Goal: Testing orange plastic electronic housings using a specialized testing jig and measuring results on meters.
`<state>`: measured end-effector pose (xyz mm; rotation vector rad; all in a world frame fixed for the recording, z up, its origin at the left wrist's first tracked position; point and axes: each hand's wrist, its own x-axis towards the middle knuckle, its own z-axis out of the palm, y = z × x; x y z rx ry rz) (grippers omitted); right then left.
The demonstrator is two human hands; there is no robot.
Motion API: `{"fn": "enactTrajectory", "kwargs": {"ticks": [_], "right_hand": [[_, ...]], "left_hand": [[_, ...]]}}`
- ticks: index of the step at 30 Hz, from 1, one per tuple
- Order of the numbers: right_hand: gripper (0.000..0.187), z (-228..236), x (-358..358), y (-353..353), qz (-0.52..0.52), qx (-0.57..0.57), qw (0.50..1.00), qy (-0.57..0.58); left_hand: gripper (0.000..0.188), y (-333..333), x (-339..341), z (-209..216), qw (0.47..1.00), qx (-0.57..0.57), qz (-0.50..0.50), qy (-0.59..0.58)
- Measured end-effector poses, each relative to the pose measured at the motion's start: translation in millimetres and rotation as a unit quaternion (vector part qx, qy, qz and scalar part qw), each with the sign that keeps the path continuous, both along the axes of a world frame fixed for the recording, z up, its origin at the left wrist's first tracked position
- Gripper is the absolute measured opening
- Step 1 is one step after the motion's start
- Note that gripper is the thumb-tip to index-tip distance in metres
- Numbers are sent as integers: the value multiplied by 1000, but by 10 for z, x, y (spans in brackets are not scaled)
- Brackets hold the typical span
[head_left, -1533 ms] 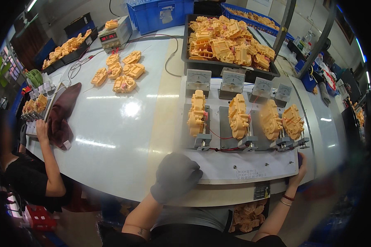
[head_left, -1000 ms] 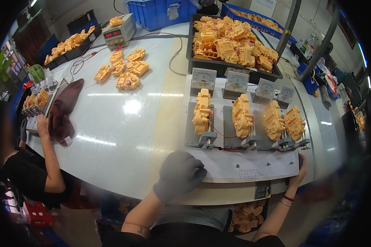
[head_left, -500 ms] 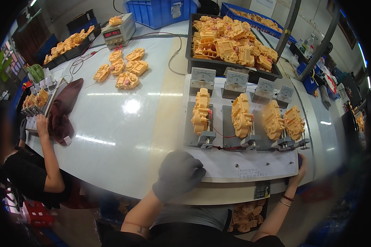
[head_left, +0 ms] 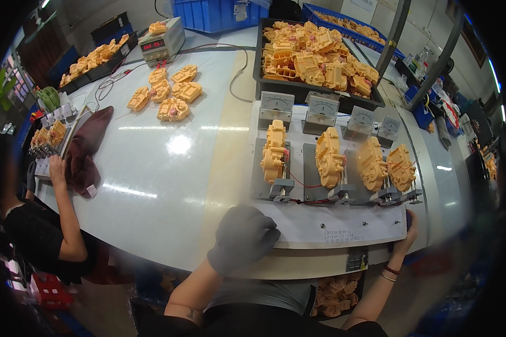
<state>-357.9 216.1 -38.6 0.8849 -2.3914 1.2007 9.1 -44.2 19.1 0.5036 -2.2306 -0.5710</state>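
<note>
A white test fixture [head_left: 298, 219] lies at the table's front edge, bearing several beige plastic gearbox housings [head_left: 328, 157] clamped upright on grey mounts. Behind them stand several analog panel meters [head_left: 321, 111], and small metal toggle switches [head_left: 365, 223] line the front panel. My left hand [head_left: 243, 236], in a grey glove, is closed at the panel's left front; whatever its fingers hold is hidden beneath. Around the fixture's right edge, my bare right hand [head_left: 411, 227] is curled, its fingers partly hidden, with something dark beside them.
A black tray [head_left: 258, 84] heaped with similar housings sits behind the meters. Several loose housings [head_left: 173, 110] lie left of centre, near a power supply [head_left: 162, 44]. At far left, a co-worker's hand [head_left: 57, 168] touches another fixture beside a maroon cloth [head_left: 87, 151].
</note>
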Motion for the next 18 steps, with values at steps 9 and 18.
{"fn": "enactTrajectory", "kwargs": {"ticks": [9, 18], "right_hand": [[44, -19, -28, 20, 0, 4, 1000, 3], [46, 7, 5, 1, -5, 9, 1000, 9]], "left_hand": [[18, -2, -4, -1, 1000, 0, -2, -4], [18, 2, -1, 9, 1000, -5, -1, -7]]}}
